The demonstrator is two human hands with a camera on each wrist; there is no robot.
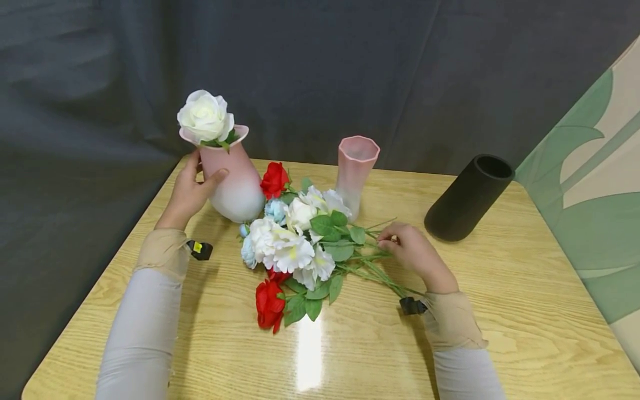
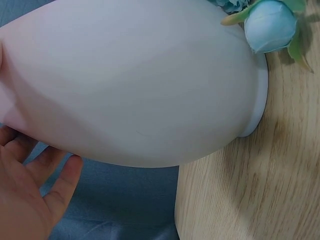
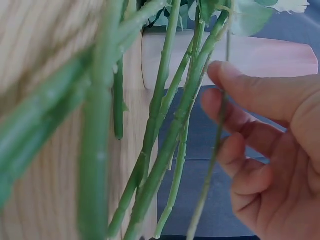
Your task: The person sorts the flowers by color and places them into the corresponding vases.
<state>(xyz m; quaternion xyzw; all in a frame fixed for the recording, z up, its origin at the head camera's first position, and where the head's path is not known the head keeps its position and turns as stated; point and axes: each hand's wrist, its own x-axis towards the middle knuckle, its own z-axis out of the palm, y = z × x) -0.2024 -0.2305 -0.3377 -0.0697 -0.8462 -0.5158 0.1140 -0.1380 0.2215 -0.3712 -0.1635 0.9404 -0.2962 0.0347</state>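
Observation:
My left hand (image 1: 194, 188) grips the side of a pink-and-white vase (image 1: 235, 186) that stands at the table's far left and holds one white rose (image 1: 205, 116). In the left wrist view the vase (image 2: 135, 80) fills the frame, with my palm and fingers (image 2: 35, 195) against its lower side. A bunch of white, pale blue and red artificial flowers (image 1: 292, 244) lies on the table. My right hand (image 1: 407, 247) rests on their green stems (image 1: 372, 266), fingers curled. In the right wrist view my right hand (image 3: 216, 95) pinches one thin stem (image 3: 212, 165) beside thicker stems (image 3: 170, 130).
A second, narrower pink vase (image 1: 356, 166) stands empty behind the flowers. At the right a black cylinder vase (image 1: 467, 197) leans tilted. The wooden table (image 1: 525, 311) has a dark cloth behind it. A pale blue bud (image 2: 270, 25) lies by the vase's foot.

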